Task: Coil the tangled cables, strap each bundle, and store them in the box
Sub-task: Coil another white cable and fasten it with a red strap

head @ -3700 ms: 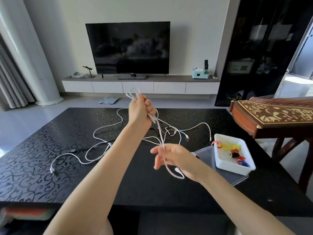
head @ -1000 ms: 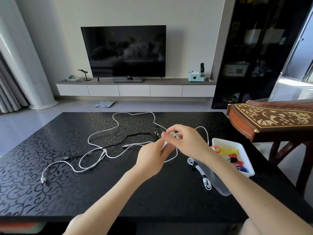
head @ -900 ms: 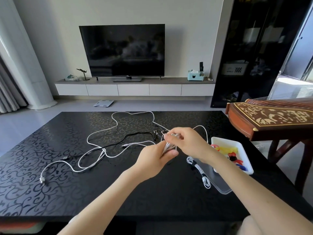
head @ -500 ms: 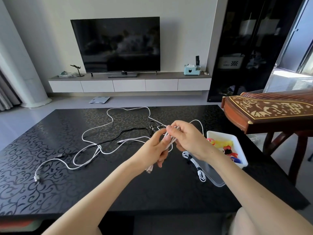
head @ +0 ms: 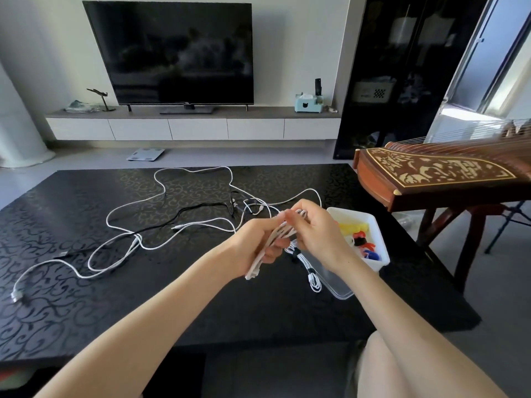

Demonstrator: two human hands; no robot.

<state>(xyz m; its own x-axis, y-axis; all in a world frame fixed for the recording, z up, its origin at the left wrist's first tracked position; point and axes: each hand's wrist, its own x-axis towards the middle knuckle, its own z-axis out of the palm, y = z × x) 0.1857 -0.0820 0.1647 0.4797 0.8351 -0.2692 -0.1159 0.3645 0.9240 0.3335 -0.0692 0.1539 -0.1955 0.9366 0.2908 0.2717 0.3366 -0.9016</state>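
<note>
Both hands meet above the black table (head: 86,297). The left hand (head: 253,248) grips a folded white cable bundle (head: 277,235), and the right hand (head: 319,234) pinches its top end. The white box (head: 380,239) sits at their 3 o'clock, and loose cables (head: 135,242) sprawl at 9 o'clock. 1 strapped coil (head: 309,271) lies at 5 o'clock, beside the box.
</note>
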